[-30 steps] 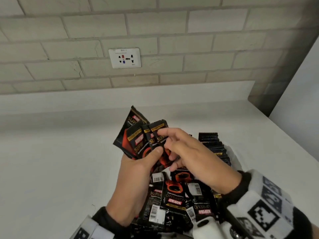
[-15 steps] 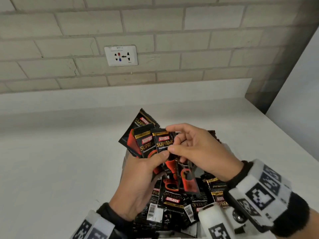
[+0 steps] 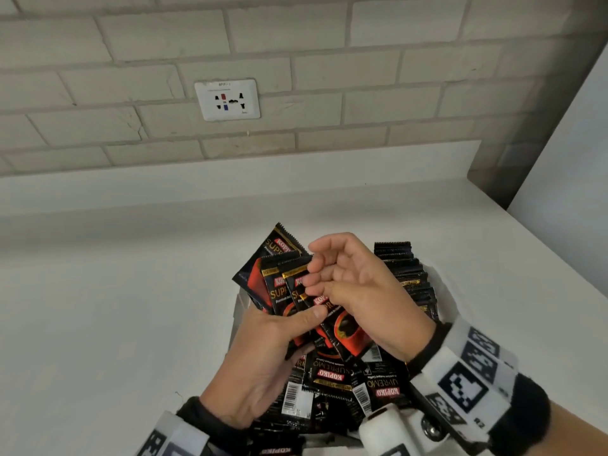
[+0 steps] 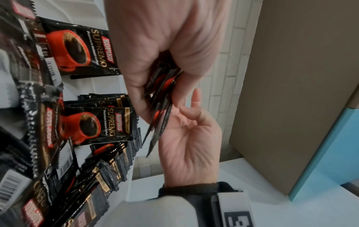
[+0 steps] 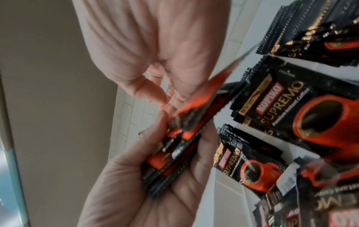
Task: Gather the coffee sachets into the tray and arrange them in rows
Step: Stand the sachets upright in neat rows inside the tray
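Note:
Black and red coffee sachets fill a white tray (image 3: 238, 309) near the counter's front edge. My left hand (image 3: 263, 350) grips a fan of several sachets (image 3: 279, 291) above the tray, thumb pressed across their fronts. My right hand (image 3: 362, 291) hovers over the fan with loosely curled fingers, fingertips touching the top of the nearest sachet. The right wrist view shows its thumb apart from that sachet (image 5: 194, 101). A neat upright row of sachets (image 3: 408, 278) stands along the tray's right side. A loose pile (image 3: 329, 376) lies under my hands.
The white counter (image 3: 98, 324) stretches left and back to a brick wall with a socket plate (image 3: 227, 100). A white panel (image 3: 575, 159) rises at the right. Wrist-mounted cameras with patterned markers (image 3: 460, 383) sit at the frame's bottom.
My right hand slid a sachet into the fan under my left thumb and loosened its fingers. Both hands sank slightly toward the tray.

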`<state>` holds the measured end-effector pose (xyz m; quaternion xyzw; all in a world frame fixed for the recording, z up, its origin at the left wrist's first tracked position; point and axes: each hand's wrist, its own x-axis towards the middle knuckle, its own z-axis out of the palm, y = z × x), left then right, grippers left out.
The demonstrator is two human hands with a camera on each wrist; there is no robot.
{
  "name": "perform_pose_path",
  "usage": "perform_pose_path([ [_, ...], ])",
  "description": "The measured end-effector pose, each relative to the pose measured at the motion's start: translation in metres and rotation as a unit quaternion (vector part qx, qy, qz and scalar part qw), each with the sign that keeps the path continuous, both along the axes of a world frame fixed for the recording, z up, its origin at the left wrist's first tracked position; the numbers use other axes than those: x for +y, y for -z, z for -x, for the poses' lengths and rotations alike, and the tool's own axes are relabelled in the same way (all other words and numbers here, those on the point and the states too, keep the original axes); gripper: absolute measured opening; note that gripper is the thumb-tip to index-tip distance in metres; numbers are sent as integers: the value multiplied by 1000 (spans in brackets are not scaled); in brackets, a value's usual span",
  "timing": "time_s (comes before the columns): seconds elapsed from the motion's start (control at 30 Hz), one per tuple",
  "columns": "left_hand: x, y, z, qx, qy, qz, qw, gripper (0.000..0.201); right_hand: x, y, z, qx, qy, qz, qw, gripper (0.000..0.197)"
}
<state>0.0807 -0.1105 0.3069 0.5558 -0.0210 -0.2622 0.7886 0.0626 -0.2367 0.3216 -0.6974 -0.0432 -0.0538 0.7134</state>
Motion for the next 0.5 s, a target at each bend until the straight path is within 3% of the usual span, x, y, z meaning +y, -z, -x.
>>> perform_pose_path([
  [0.1, 3, 0, -2, 11, -26, -6, 1000, 40, -5, -7, 1, -25, 25, -30, 999, 50],
  [0.2, 8, -2, -4, 8, -31, -1, 999, 29, -18, -27, -1, -64, 72, 100, 990, 50],
  [0.3, 10, -6, -5, 15, -34, 4, 999, 21, -32, -36, 0, 3, 28, 188, 982, 55],
  [0.4, 6, -11, -5, 14, -42, 17, 999, 18, -26, -27, 9, 121, -39, 92, 988, 64],
  [0.5, 4, -14, -4, 10, -42, 36, 998, 19, -9, -10, 16, 142, -35, 5, 989, 69],
])
